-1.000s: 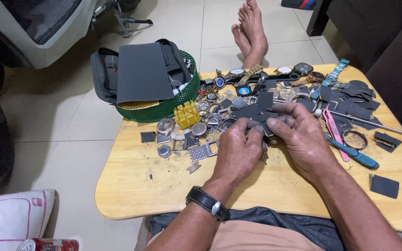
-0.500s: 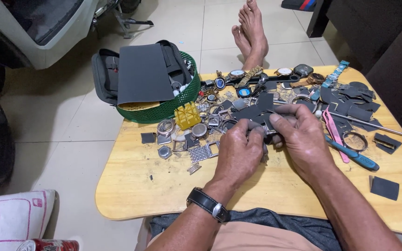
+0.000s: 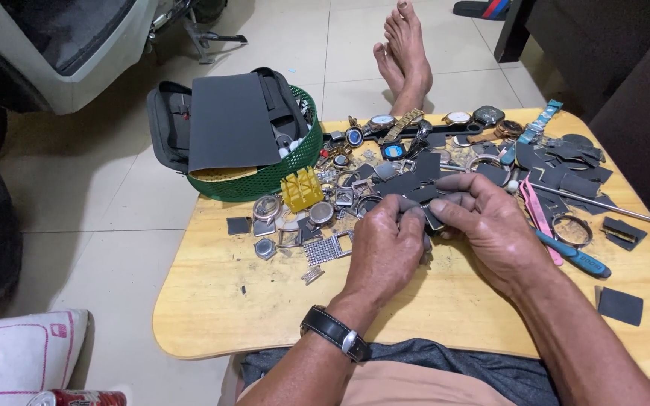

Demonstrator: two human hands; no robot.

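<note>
Head view, looking down on a low wooden table (image 3: 212, 316) with rounded corners. Both hands meet over the table centre. Left hand (image 3: 385, 252): knuckles up, fingers curled and pressed together onto a small dark grey sandpaper piece (image 3: 408, 197); a black-strapped wristwatch (image 3: 336, 333) sits on its wrist. Right hand (image 3: 490, 225): palm down, thumb and forefinger pinching the same sandpaper piece from the opposite side; whatever lies under the paper is hidden by the fingers.

Count of items on the table:
- One green mesh basket (image 3: 265, 180), at the rear left corner, holding one large grey sandpaper sheet (image 3: 227, 120) laid over a dark pouch (image 3: 165, 128).
- One yellow plastic holder (image 3: 302, 190), just in front of the basket.
- One blue-handled tool (image 3: 577, 259) and one pink tool (image 3: 539, 214), side by side at the right of the right hand.
- Two loose sandpaper squares: one (image 3: 620, 307) near the front right edge, one (image 3: 238, 225) at the left.
- Watches, cases and bracelet links in a scattered heap (image 3: 415, 135) along the rear edge; too many and too overlapped to count.

Two bare feet (image 3: 408, 53) rest on the tiled floor beyond the table.
</note>
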